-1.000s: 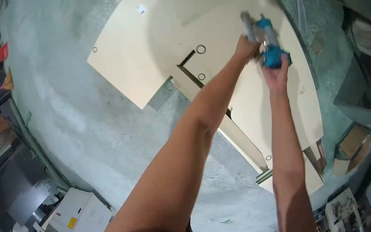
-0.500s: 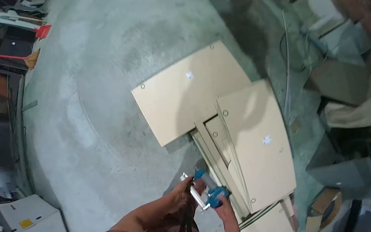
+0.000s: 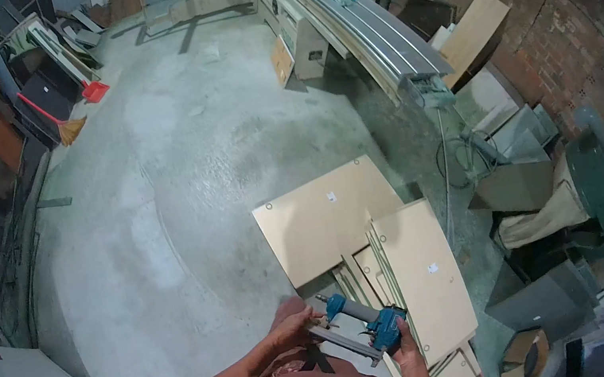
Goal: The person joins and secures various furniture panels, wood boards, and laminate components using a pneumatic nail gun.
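Head view: the left hand (image 3: 292, 329) curls around the rear of the magazine (image 3: 345, 342) and the right hand (image 3: 405, 344) clasps the blue head (image 3: 385, 329) of one nail gun (image 3: 373, 325), held up near the left edge of the nearer labelled panel (image 3: 431, 303). It looks rigid and fairly heavy, probably head-weighted, so the grey grip (image 3: 357, 309) seems the surest hold. Outward over the floor (image 3: 189, 233): two large labelled panels, one broom (image 3: 72, 130), one dustpan (image 3: 94, 91).
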The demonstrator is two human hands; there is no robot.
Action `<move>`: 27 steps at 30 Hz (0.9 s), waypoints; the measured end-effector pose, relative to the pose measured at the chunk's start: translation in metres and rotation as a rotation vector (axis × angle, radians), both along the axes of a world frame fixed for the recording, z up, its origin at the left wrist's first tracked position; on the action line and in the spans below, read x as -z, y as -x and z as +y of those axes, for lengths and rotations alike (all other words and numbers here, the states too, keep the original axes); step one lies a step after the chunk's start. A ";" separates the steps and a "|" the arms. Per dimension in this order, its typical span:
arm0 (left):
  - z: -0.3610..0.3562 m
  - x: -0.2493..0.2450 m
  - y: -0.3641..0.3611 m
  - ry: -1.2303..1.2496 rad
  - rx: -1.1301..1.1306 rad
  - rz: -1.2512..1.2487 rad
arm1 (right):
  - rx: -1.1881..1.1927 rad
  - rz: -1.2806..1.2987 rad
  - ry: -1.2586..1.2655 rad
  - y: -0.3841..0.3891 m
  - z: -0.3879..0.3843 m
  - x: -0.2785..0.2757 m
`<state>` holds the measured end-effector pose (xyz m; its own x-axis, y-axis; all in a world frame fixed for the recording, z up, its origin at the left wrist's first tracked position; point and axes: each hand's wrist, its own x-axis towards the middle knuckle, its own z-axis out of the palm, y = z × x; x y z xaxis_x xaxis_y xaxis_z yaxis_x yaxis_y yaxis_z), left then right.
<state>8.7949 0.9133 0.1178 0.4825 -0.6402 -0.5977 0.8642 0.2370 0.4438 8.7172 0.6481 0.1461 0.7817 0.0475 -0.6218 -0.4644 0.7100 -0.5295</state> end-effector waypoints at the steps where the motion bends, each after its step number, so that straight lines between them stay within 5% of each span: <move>1: 0.017 -0.006 -0.010 -0.099 0.077 -0.124 | -0.054 -0.028 -0.007 -0.013 0.014 -0.001; 2: 0.036 0.004 -0.019 -0.214 0.154 -0.397 | -0.084 -0.061 0.006 -0.027 0.029 -0.002; 5: 0.098 0.053 -0.057 -0.251 0.272 -0.462 | -0.253 -0.060 -0.031 -0.088 0.081 -0.002; 6: 0.119 -0.001 -0.078 -0.413 0.324 -0.498 | -0.263 -0.041 0.030 -0.112 0.105 -0.003; 9: 0.196 -0.016 -0.141 -0.511 0.455 -0.499 | -0.410 -0.043 -0.027 -0.193 0.175 0.002; 10: 0.224 -0.006 -0.162 -0.773 0.538 -0.856 | -0.362 -0.032 0.051 -0.219 0.209 -0.009; 11: 0.243 0.005 -0.177 -0.760 0.547 -0.842 | -0.358 -0.012 0.053 -0.246 0.229 -0.014; 13: 0.283 -0.041 -0.206 -0.459 0.182 -0.323 | -0.584 -0.137 -0.044 -0.298 0.270 -0.016; 15: 0.316 -0.065 -0.239 -0.433 0.123 -0.352 | -0.592 -0.097 -0.035 -0.339 0.310 -0.036; 18: 0.352 -0.072 -0.281 -0.603 0.383 -0.382 | -0.623 -0.225 0.020 -0.380 0.344 -0.052; 21: 0.366 -0.083 -0.314 -0.432 0.213 -0.356 | -0.402 -0.188 -0.231 -0.398 0.362 -0.056; 27: 0.374 -0.069 -0.393 -0.515 0.319 -0.458 | -0.143 -0.027 -0.188 -0.437 0.388 -0.014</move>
